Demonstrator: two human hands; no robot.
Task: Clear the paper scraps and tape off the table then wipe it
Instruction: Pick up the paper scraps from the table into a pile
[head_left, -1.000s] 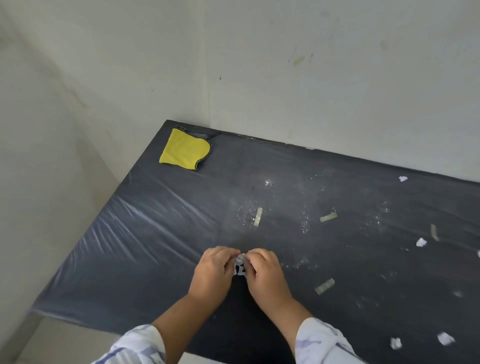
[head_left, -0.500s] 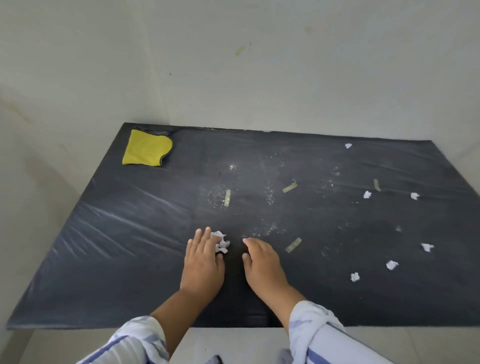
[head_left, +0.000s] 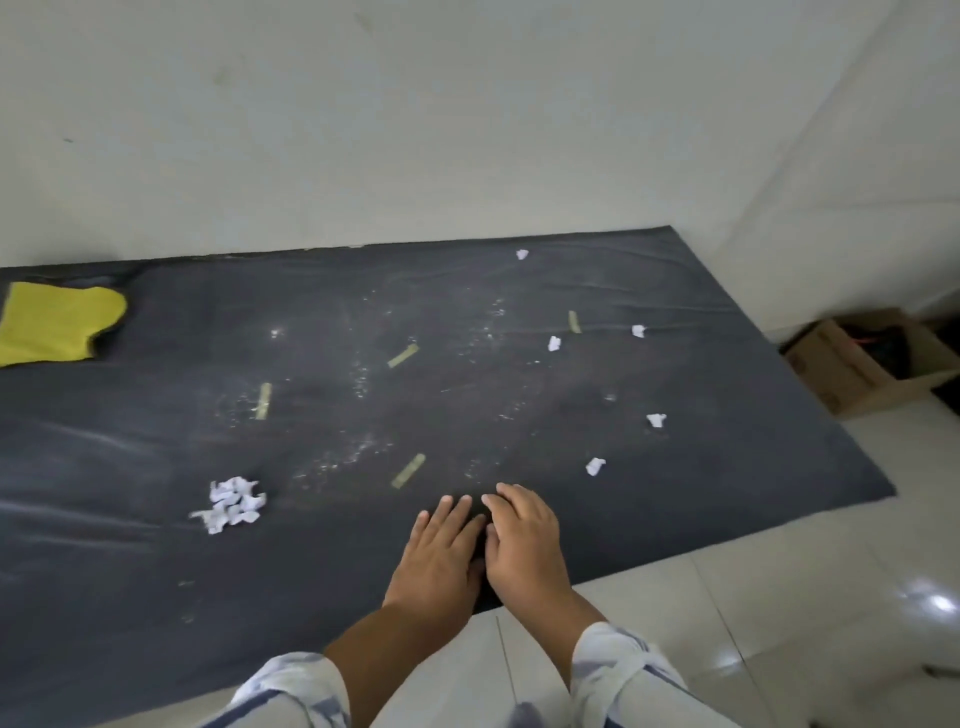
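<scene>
Scraps of white paper lie over the dark bench (head_left: 727, 467). A heap (head_left: 231, 505) of crumpled bits sits near the front edge, left of the hands. Single scraps lie apart on the right half: one (head_left: 522, 254) close to the back wall, one (head_left: 554, 343) and one (head_left: 638, 330) further forward, one (head_left: 656, 420) toward the right edge, and one (head_left: 595, 466) just beyond the right hand. Four strips of yellowish tape are on the surface: one (head_left: 264, 400) left of centre, one (head_left: 403, 356) in the middle, one (head_left: 574, 321) toward the back right, and one (head_left: 409, 471) just ahead of the hands. Fine white specks and smears dust the middle of the bench. A yellow cloth (head_left: 54, 322) lies flat at the back left corner.

The bench top is black and slightly wrinkled, with pale streaks at the left. It stands against a plain pale wall (head_left: 415, 130); a second wall meets it at the right. The floor (head_left: 779, 597) is glossy light tile, and an open cardboard box (head_left: 862, 361) stands on it past the right end of the bench.

The left hand (head_left: 441, 558) and right hand (head_left: 522, 545) lie side by side, palms down, near the front edge. The fingers (head_left: 457, 512) of both are stretched out and loosely spread, gripping nothing; whether they press the bench or sit just above it is unclear. Both sleeves (head_left: 623, 670) are pale with blue stripes, pushed up the forearms.
</scene>
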